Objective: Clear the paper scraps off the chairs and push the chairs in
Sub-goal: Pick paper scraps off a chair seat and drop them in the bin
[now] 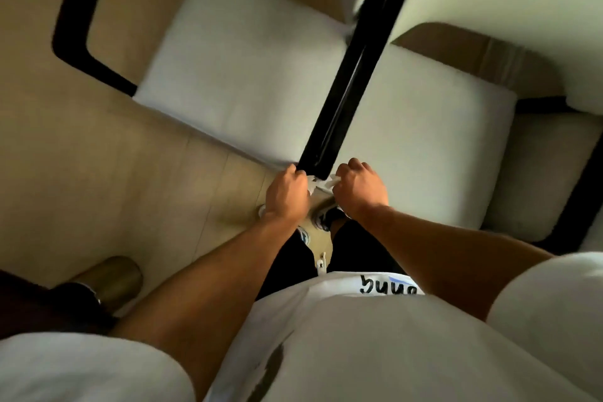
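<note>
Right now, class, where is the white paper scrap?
In the head view, the paper scrap sits low centre, pinched between the left hand and right hand, just at the near end of the black chair frames.

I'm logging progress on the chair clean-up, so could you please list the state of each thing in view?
Left hand: curled, gripping paper scraps.
Right hand: curled, gripping paper scraps.
Paper scraps: crumpled, held between both hands.
Left chair seat: no scraps visible on it.
Right chair seat: no scraps visible on it.
</note>
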